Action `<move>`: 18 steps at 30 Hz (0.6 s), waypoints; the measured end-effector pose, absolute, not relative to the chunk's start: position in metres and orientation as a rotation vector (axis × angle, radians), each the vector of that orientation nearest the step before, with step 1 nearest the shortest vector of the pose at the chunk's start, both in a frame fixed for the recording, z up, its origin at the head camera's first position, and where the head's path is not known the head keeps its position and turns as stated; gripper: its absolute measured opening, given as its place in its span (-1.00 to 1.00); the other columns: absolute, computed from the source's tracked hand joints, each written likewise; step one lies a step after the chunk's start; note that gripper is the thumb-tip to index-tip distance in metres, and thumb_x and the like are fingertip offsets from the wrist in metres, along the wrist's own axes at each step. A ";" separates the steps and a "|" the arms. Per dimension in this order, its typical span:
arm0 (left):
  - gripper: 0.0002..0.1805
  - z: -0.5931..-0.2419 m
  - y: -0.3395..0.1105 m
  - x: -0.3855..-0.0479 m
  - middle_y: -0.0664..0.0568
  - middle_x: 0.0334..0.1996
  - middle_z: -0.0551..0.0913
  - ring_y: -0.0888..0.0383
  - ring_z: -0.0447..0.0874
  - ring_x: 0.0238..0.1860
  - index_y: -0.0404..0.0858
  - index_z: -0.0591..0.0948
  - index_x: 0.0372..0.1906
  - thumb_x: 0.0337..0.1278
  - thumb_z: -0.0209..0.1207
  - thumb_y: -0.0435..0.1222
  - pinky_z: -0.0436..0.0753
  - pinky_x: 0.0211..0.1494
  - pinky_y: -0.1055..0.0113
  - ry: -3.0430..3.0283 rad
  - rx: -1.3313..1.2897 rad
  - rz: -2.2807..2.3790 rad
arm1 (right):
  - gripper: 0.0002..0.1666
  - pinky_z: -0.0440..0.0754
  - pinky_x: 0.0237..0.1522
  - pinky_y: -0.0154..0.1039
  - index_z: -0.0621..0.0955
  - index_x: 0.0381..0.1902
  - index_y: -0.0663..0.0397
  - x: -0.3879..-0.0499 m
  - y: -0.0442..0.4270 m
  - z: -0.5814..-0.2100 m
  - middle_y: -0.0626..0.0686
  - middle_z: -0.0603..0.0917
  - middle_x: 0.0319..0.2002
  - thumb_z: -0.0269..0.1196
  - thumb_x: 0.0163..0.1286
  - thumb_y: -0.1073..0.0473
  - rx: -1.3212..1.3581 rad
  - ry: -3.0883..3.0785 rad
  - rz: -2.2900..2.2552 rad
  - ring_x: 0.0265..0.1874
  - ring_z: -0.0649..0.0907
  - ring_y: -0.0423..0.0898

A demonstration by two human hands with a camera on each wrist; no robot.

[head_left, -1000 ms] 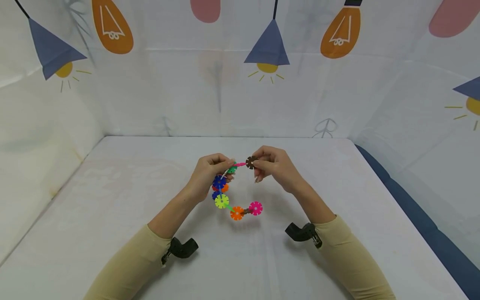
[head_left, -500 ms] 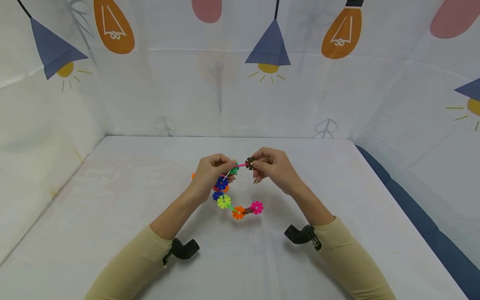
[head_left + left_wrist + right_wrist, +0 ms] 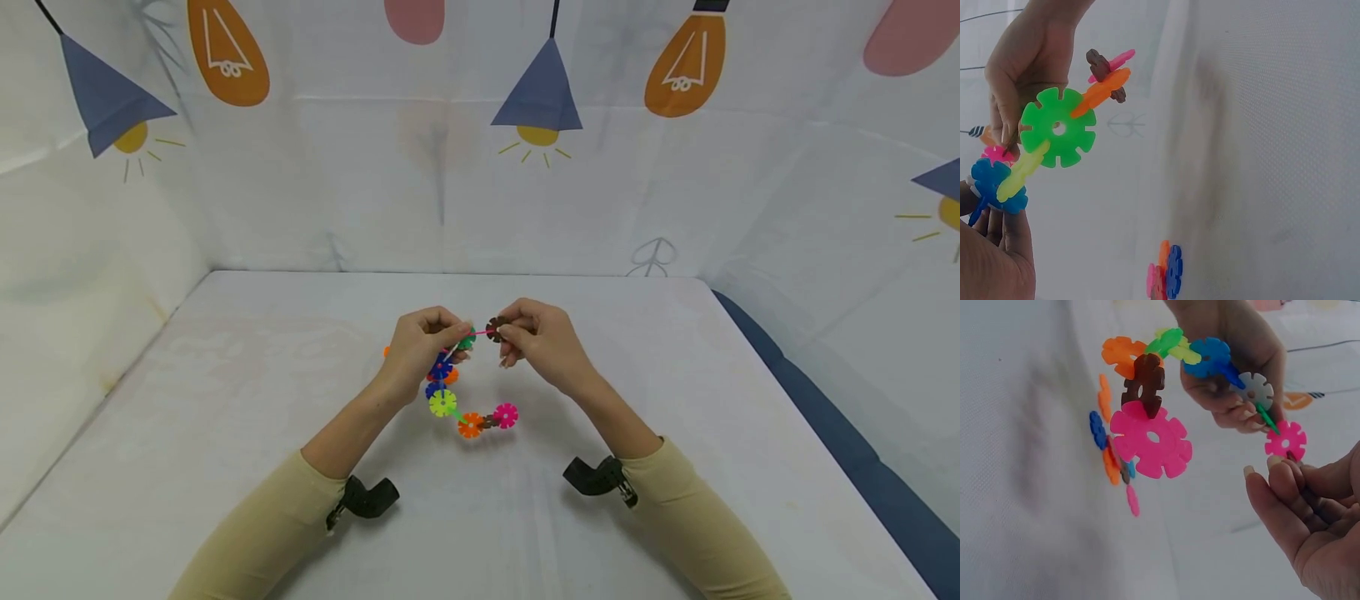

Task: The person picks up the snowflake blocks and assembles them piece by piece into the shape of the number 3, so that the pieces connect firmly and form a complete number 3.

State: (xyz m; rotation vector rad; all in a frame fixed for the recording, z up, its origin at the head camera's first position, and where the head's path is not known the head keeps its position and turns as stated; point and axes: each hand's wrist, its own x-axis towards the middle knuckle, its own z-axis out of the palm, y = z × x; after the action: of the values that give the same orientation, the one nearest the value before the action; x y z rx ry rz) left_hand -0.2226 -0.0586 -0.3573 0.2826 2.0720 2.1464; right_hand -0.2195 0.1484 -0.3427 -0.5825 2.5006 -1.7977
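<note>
Brown disc [image 3: 492,328]: partly covered by the right hand [image 3: 543,337]; we see only its left part in the head view.
Green disc [image 3: 468,341]: we lose some behind the left hand [image 3: 420,348].
Far discs [image 3: 1110,466]: overlapping; we cannot count them.
Left sleeve [image 3: 262,525]: we find it cut by the head view's bottom edge.

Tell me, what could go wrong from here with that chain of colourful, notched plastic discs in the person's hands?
First, the right hand pinches a round, notched brown plastic disc at the edge of a bright pink notched disc; pushing hard might bend them or pop a nearby joint.

Second, the chain's free end, tipped with another pink disc, seems unsupported beyond the left hand, so a jolt could shake pieces loose.
</note>
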 end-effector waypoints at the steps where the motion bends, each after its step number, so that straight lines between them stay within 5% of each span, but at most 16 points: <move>1: -0.78 -0.357 -0.059 -0.223 0.09 -0.46 0.68 0.21 0.69 -0.52 -0.34 0.59 -0.30 0.29 0.26 -0.23 0.72 -0.31 0.40 2.070 0.281 2.148 | -0.90 0.76 -0.40 -0.20 0.60 -0.14 0.27 -0.220 0.148 -0.343 0.27 0.67 -0.48 0.18 0.44 0.35 -0.580 2.494 -1.803 -0.59 0.69 0.00; 18: -0.80 -0.359 -0.062 -0.228 0.09 -0.44 0.64 0.23 0.68 -0.48 -0.25 0.56 -0.28 0.37 0.19 -0.18 0.74 -0.27 0.37 1.904 0.313 2.145 | -0.79 0.78 -0.34 -0.16 0.53 -0.06 0.41 -0.226 0.153 -0.347 0.03 0.68 -0.52 0.15 0.46 0.33 -0.548 2.204 -2.022 -0.60 0.68 -0.14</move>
State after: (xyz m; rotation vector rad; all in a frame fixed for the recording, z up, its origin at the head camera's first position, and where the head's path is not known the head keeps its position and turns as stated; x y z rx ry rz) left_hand -0.2282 -0.0616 -0.3592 0.3133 1.9044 2.1455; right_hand -0.2264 0.1530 -0.3475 -0.5477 2.2037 -2.0219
